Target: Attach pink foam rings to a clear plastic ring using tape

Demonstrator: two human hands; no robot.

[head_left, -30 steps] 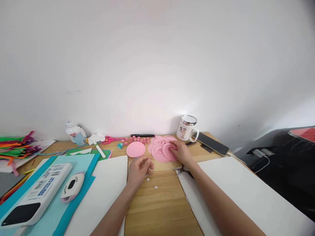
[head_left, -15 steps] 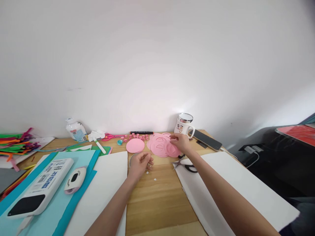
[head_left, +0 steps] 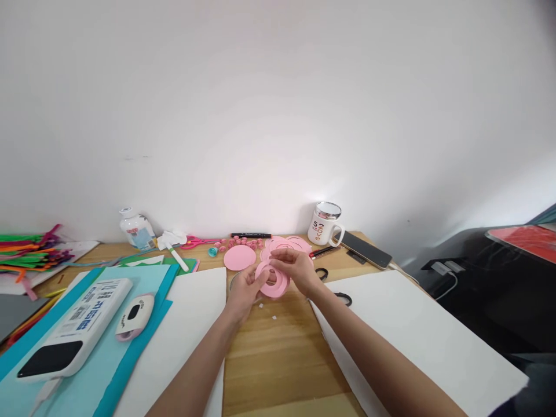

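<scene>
A pink paper ring [head_left: 278, 286], with a hole in its middle, is held up between my two hands over the wooden table. My left hand [head_left: 247, 292] pinches its left edge. On its upper right side my right hand [head_left: 296, 269] grips it with thumb and fingers. Behind lies a pile of pink paper cutouts [head_left: 301, 244], partly covered by my right hand. To the left a flat pink paper disc [head_left: 240, 258] lies by itself. Black-handled scissors [head_left: 343, 299] are half hidden under my right forearm.
A white lidded mug [head_left: 322, 227], a phone [head_left: 365, 250] and a red-black pencil [head_left: 324, 252] are at the back right. White sheets [head_left: 186, 324] flank the wooden table [head_left: 278, 365]. On the left lie a power bank [head_left: 78, 330], a correction tape [head_left: 135, 316] and pipe cleaners [head_left: 30, 255].
My right hand has moved left and toward me from the pile, bringing a pink paper ring with it. The fingers of my left hand have closed on the ring's edge.
</scene>
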